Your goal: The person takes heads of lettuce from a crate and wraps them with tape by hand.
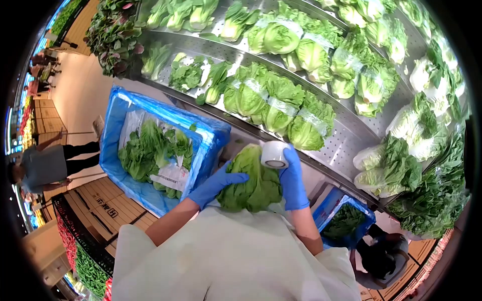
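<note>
A head of leafy green lettuce (248, 183) is held in front of my chest. My left hand (218, 181), in a blue glove, grips it from the left with the thumb laid across its leaves. On the other side, my blue-gloved right hand (292, 178) is closed around a white roll of tape (274, 154), which rests against the lettuce's upper right. Part of the right hand's fingers is hidden behind the roll. Just beyond, lettuces with clear bands (277, 114) sit on the lowest shelf.
A blue-lined crate (165, 103) with loose leafy greens (150, 150) stands at my left. Metal shelves (346, 150) of vegetables rise ahead. Another blue crate (369, 216) is at lower right, beside a crouching person (384, 256). Someone else (45, 165) stands far left.
</note>
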`<act>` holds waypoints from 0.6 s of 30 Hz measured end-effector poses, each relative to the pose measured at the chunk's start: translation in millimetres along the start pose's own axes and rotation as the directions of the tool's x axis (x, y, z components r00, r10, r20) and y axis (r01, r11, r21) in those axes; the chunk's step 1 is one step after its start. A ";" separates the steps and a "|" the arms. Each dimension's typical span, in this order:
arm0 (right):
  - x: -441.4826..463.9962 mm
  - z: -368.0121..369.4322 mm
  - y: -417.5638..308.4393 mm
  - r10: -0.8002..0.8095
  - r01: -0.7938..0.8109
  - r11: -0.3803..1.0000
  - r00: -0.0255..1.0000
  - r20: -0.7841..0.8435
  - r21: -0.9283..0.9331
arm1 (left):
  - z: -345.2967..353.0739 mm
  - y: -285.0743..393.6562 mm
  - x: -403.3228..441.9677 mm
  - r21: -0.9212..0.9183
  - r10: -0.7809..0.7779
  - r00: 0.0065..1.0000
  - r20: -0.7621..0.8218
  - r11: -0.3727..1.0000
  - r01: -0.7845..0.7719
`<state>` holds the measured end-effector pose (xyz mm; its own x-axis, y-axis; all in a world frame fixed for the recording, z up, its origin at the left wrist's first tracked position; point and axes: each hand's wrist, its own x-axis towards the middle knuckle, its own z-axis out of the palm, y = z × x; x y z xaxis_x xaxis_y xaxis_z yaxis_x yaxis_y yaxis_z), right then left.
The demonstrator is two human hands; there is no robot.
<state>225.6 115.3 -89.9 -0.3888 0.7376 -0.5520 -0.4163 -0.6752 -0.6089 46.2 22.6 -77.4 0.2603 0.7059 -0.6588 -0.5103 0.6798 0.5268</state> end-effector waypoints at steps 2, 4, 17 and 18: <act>-2.1 3.0 -33.2 -0.153 0.176 0.959 0.981 0.121 -0.221 | 8.8 11.2 16.2 0.025 0.070 0.998 -0.004 0.997 -0.069; -7.0 2.2 -64.1 -0.148 0.224 0.859 0.970 0.195 -0.461 | 24.1 31.3 28.5 0.052 0.187 0.982 -0.039 0.981 -0.185; -1.1 14.9 -108.3 -0.518 0.718 0.024 0.604 0.606 -0.696 | 77.2 49.6 65.1 0.005 0.537 0.825 -0.174 0.838 -0.545; -1.5 18.0 -108.0 -0.517 0.719 0.022 0.603 0.607 -0.695 | 78.2 46.2 68.9 0.004 0.539 0.824 -0.173 0.837 -0.547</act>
<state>256.4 186.9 -13.0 -0.5187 0.7898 0.3275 0.2824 0.5198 -0.8063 104.7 118.2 -56.4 -0.2027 0.9137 -0.3522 -0.5662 0.1841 0.8034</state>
